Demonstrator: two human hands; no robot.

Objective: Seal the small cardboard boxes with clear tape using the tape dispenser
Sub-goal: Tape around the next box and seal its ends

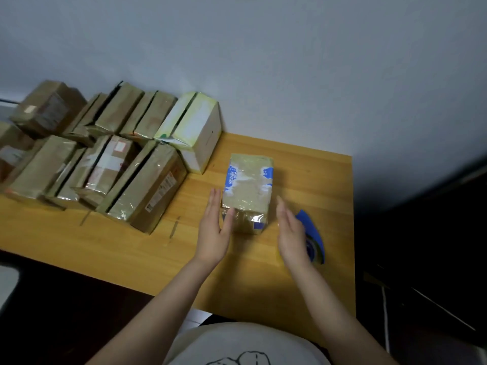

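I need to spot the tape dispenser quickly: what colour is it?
The tape dispenser is blue, best seen in the head view.

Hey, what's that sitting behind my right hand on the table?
A blue tape dispenser lies on the wooden table just past your right hand. Only its blue edge and part of the roll show; the hand covers the rest.

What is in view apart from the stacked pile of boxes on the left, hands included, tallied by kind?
Box with blue print: 1
Blue tape dispenser: 1
Hands: 2 (left hand, right hand)
Total: 4
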